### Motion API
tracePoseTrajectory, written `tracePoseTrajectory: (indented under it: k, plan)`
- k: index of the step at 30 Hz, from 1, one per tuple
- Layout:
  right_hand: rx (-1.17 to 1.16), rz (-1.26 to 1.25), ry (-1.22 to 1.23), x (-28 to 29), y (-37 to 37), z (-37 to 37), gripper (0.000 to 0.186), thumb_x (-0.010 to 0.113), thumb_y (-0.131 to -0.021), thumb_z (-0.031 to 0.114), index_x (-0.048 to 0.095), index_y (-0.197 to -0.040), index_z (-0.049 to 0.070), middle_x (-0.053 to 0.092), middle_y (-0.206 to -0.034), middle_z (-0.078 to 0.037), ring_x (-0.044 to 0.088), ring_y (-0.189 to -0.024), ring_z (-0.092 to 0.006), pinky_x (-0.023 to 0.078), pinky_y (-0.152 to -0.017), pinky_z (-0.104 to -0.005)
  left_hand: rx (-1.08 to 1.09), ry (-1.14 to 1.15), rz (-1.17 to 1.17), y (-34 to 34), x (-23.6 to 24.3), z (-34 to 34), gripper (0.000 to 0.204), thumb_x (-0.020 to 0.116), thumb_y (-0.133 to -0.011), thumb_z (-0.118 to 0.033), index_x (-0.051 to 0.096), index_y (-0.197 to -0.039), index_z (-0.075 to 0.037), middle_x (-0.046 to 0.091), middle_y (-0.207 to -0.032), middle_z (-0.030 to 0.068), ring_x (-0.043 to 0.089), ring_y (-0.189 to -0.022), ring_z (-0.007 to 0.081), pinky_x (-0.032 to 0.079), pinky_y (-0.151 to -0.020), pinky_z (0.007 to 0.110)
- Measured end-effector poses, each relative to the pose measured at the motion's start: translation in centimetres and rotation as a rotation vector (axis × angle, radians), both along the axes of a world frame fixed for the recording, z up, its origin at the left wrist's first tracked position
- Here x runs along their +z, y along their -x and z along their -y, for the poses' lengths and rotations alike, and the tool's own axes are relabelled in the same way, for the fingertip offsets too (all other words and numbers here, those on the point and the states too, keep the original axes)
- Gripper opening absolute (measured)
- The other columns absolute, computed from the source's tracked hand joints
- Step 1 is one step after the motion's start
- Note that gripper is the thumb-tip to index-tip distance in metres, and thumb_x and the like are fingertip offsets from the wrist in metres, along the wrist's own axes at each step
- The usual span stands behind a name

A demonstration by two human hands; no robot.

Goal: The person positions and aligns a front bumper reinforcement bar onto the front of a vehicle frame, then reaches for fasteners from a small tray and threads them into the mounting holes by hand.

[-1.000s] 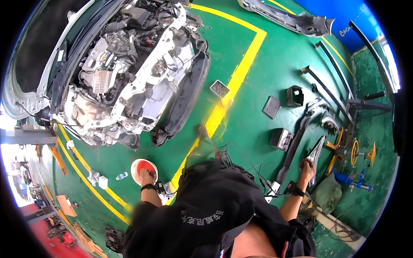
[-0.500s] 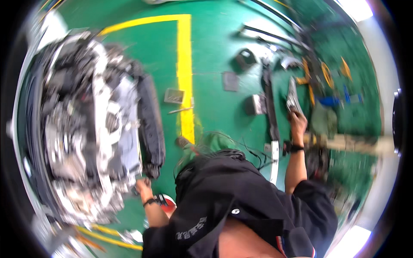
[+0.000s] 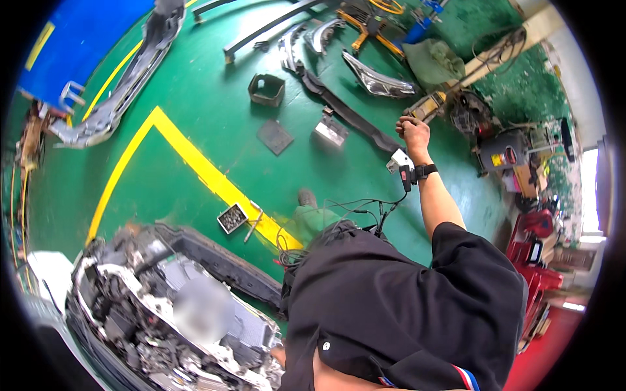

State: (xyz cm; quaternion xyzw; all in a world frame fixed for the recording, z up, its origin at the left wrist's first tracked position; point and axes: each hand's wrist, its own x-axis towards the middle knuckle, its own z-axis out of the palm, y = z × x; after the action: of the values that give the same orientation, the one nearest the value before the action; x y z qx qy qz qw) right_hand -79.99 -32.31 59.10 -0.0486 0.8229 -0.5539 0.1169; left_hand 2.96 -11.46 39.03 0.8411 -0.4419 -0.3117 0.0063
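My right hand (image 3: 414,133) is raised at the right of centre, fingers curled; I cannot make out whether anything is in them. Below it are a small white part (image 3: 396,163) and a long black strip (image 3: 355,127); a clear headlamp (image 3: 377,79) lies beyond it. My left hand (image 3: 277,355) is mostly hidden behind my dark clothing at the bottom, beside the stripped front end of a car (image 3: 143,313). A tray of small parts (image 3: 231,218), a flat dark plate (image 3: 275,137) and a silver-topped box (image 3: 330,133) rest on the green floor.
A detached bumper (image 3: 124,91) lies at upper left near a blue surface (image 3: 78,32). Steel beams (image 3: 267,32), a yellow stand (image 3: 368,29), a sack (image 3: 433,62) and an open black box (image 3: 266,89) are ahead. Red equipment (image 3: 538,225) stands at right. Cables trail by my legs.
The view has swung round, bringing the car to the lower left. My left hand, earlier over a red-lined bucket, is now mostly hidden. My right hand now sits apart from the headlamp.
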Motion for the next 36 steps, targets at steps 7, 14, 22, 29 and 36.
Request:
tracePoseTrajectory:
  k: [7, 14, 22, 29, 36]
  plan:
    - [-0.512, 0.392, 0.296, -8.1, 10.9, -10.4, 0.018, 0.061, -0.092, 0.019, 0.06, -0.075, 0.011, 0.059, -0.066, 0.0, 0.052, -0.054, -0.0092, 0.037, -0.045, -0.0233, -0.052, 0.197, -0.109, 5.9, 5.4, 18.7, 0.035, 0.065, -0.089, -0.018, 0.043, -0.108, 0.002, 0.055, -0.103, 0.0163, 0.059, -0.091, 0.0241, 0.054, -0.075, 0.038]
    - [-0.696, 0.374, 0.404, -15.8, 11.9, -18.7, 0.01, 0.055, -0.081, 0.0, 0.064, -0.078, 0.002, 0.06, -0.067, -0.009, 0.05, -0.05, -0.0164, 0.043, -0.048, -0.027, 0.144, 0.111, -0.516, 11.4, 8.0, 35.1, 0.032, 0.064, -0.091, -0.008, 0.043, -0.11, 0.007, 0.053, -0.107, 0.0154, 0.053, -0.089, 0.019, 0.05, -0.078, 0.036]
    - [-1.383, 0.211, 0.634, -6.2, -0.4, -28.1, 0.009, 0.058, -0.08, -0.003, 0.064, -0.086, 0.001, 0.063, -0.071, -0.007, 0.054, -0.054, -0.015, 0.042, -0.048, -0.0264, -0.495, 0.145, -0.193, 23.0, 11.8, 50.0, 0.025, 0.068, -0.088, -0.015, 0.048, -0.089, 0.001, 0.057, -0.097, 0.0136, 0.057, -0.088, 0.0176, 0.051, -0.072, 0.035]
    - [-1.991, -0.139, 0.779, -0.3, -23.4, -35.2, 0.007, 0.054, -0.087, 0.002, 0.055, -0.08, 0.004, 0.06, -0.068, -0.003, 0.055, -0.053, -0.0115, 0.045, -0.047, -0.0233, -1.247, 0.1, -0.242, 35.1, 7.2, 67.7, 0.011, 0.057, -0.09, -0.012, 0.05, -0.087, -0.005, 0.052, -0.088, 0.0077, 0.052, -0.08, 0.0172, 0.045, -0.068, 0.035]
    - [-1.681, 0.303, -0.765, -6.2, -55.1, -33.1, 0.011, 0.056, -0.08, 0.002, 0.053, -0.07, 0.004, 0.044, -0.062, -0.001, 0.041, -0.054, -0.0139, 0.035, -0.047, -0.0335, -1.567, -0.185, -0.838, 59.2, 0.0, 77.4, 0.007, 0.053, -0.087, -0.003, 0.049, -0.083, -0.006, 0.048, -0.079, 0.0039, 0.046, -0.068, 0.0169, 0.038, -0.058, 0.032]
